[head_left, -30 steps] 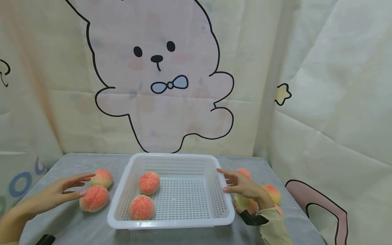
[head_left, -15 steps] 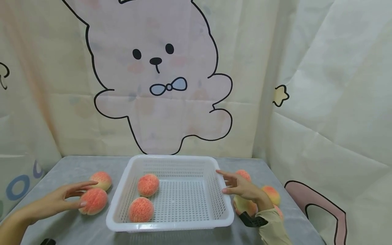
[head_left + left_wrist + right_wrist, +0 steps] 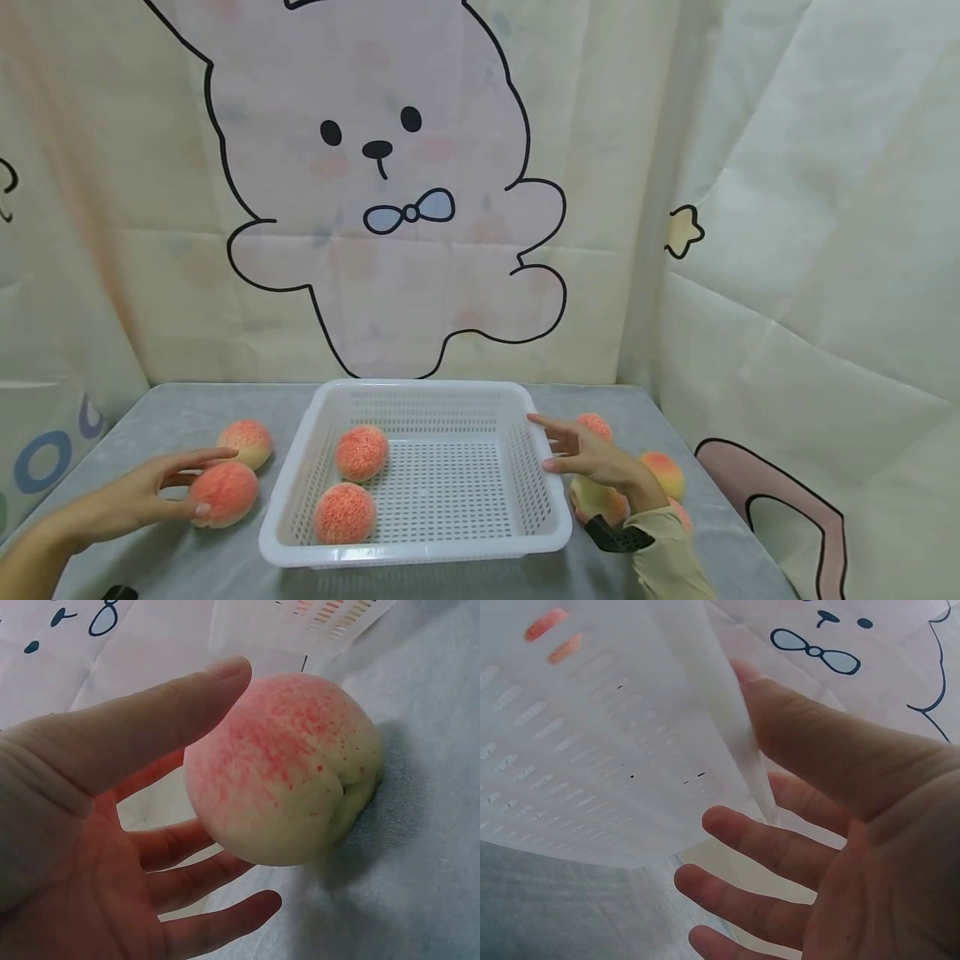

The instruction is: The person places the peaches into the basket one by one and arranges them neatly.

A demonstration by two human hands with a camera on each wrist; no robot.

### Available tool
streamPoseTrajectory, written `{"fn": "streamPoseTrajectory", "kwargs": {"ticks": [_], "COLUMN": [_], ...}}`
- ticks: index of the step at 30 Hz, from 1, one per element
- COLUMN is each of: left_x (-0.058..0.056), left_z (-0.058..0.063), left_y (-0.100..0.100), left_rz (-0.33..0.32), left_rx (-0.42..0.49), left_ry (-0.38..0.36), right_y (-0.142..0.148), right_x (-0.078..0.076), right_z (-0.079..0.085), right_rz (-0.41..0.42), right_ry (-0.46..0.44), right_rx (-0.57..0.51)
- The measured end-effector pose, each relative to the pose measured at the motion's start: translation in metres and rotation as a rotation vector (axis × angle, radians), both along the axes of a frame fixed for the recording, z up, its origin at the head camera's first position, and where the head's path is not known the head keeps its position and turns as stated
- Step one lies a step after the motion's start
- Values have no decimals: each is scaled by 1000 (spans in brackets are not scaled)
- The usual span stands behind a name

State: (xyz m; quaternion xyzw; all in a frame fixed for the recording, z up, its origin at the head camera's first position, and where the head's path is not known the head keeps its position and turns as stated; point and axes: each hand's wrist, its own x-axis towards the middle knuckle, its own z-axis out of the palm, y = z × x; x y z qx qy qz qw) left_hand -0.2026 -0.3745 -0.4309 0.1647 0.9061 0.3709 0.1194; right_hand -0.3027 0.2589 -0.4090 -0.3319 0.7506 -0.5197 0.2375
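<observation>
Basket (image 3: 416, 551) | held at its right edge by my right hand (image 3: 588, 454), presumably to steady it | my left hand (image 3: 142, 492) curled round the peach (image 3: 227, 493) just left of it (pressure I cannot tell) | two red balls (image 3: 362, 453) inside, toward its left.

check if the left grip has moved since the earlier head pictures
Yes: in the head view the left grip has moved down and slightly right, judged against the bow tie printed on the backdrop.
</observation>
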Motion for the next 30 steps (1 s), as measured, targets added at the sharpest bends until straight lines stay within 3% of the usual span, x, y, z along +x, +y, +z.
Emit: {"fn": "streamPoseTrajectory", "kwargs": {"ticks": [4, 8, 15, 18, 26, 30], "left_x": [0, -2, -1, -2, -1, 4], "left_z": [-6, -10, -14, -16, -15, -7], "left_y": [-3, -6, -10, -10, -9, -11], "left_rz": [-28, -45, -123, -119, -128, -95], "left_rx": [-3, 16, 74, 85, 85, 65], "left_ry": [77, 78, 144, 123, 151, 91], "right_y": [-1, -2, -2, 0, 2, -1], "right_x": [1, 1, 2, 1, 0, 1], "right_z": [2, 3, 2, 1, 0, 1], "right_rz": [-6, -12, -1, -2, -16, -13], "right_ry": [-22, -13, -43, -49, -57, -66], "right_rx": [-10, 0, -20, -22, -16, -28]}}
